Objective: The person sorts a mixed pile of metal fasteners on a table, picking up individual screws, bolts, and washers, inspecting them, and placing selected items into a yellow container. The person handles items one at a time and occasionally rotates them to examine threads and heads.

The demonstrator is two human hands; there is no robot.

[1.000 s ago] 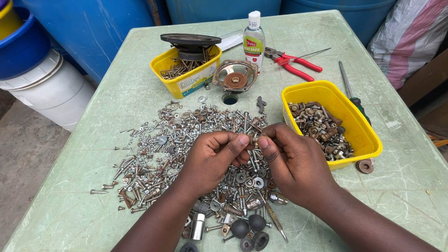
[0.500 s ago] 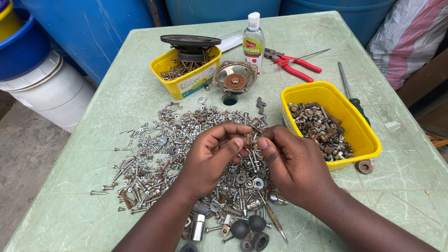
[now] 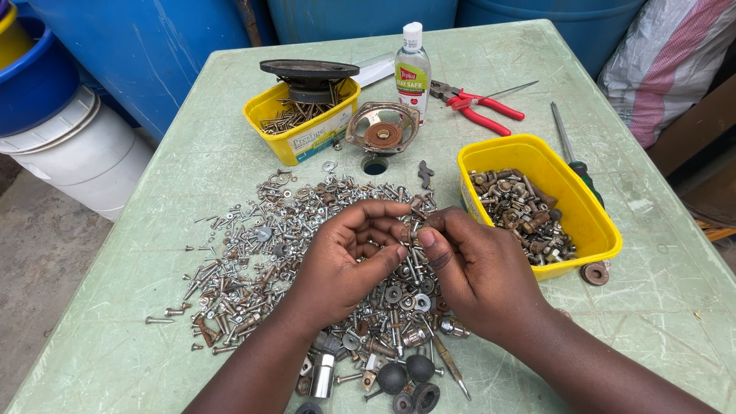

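Pinching small bolt, both hands | white-labelled yellow tub far-left

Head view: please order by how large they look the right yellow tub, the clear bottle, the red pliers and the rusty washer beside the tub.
1. Right yellow tub, clearly largest.
2. and 3. Clear bottle and red pliers: they look about alike, and both lie farther from the camera, so I do not rank them.
4. Rusty washer, smallest, though nearer.
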